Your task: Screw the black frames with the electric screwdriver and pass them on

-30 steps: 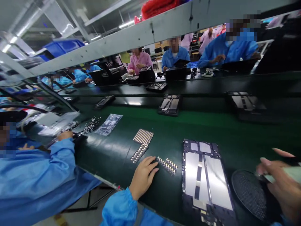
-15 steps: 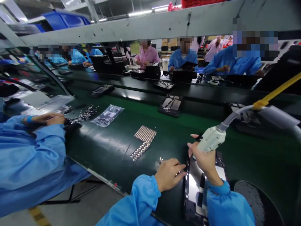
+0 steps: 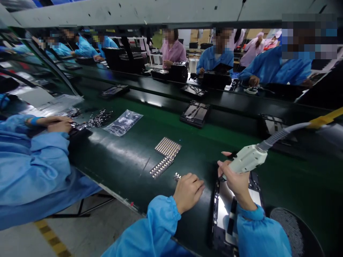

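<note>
My right hand (image 3: 235, 180) is wrapped round a pale green-white powered hand tool (image 3: 248, 159), probably an electric screwdriver. Its tip is hidden by my fingers, over the upper left part of an opened tablet-like device (image 3: 223, 210) with a black frame and silver panels. Just left of that device, my left hand (image 3: 189, 192) is curled, closed on a short strip of small shiny metal parts (image 3: 177, 176) whose end sticks out past the knuckles. Farther left on the bench lie a sheet of similar strips (image 3: 168, 147) and a loose pair of strips (image 3: 160, 167).
A round black dish of small grey pieces (image 3: 288, 228) stands at the right. A clear plastic bag (image 3: 123, 122) and a thin rod (image 3: 145, 166) lie leftward. More opened devices (image 3: 194, 113) sit along the line. A co-worker's hands (image 3: 60, 125) work at far left. A ribbed hose (image 3: 273, 139) trails from the tool.
My left hand has drawn back left, away from the device's edge, carrying the strip. My right hand keeps the tool over the same corner. The view has shifted slightly.
</note>
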A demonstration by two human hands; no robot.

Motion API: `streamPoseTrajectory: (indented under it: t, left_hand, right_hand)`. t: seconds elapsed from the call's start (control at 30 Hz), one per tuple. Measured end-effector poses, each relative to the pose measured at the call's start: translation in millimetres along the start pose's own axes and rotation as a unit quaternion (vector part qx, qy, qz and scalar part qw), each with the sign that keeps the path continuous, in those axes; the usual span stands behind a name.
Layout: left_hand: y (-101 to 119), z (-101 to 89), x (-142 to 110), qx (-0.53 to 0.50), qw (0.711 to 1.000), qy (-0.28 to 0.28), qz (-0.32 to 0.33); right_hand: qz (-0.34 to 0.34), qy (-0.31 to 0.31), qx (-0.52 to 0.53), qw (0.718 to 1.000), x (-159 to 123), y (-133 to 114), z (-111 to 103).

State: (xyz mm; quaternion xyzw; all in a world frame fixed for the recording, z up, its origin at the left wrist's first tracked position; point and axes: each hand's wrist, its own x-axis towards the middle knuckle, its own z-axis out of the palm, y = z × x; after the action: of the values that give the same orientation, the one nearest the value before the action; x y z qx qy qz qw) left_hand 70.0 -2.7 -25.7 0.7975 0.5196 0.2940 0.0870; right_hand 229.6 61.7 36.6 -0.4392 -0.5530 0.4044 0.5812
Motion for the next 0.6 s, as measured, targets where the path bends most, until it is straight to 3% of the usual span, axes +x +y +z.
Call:
streamPoseTrajectory:
  t: [0.23,0.37,0.5,0.6]
  left_hand:
    - [-1.9,-0.1,2.0,-0.007,1.000,0.018,0.008]
    - [8.5,-6.7,-0.3,-0.027,0.997,0.055,0.041]
    - [35.4,-5.9,-15.1,-0.071,0.981,0.032,0.177]
    - [56.6,14.8,-32.9,-0.094,0.944,0.007,0.315]
  right_hand:
    - [0.000,0.002,-0.008,1.000,0.7,1.0,1.2]
    - [0.002,-0.013,-0.006,1.000,-1.6,3.2,0.7]
    - [-0.007,-0.008,-0.019,1.000,-8.5,8.6,3.1]
    - [-0.014,-0.004,-0.016,1.000,-11.1,11.0,8.0]
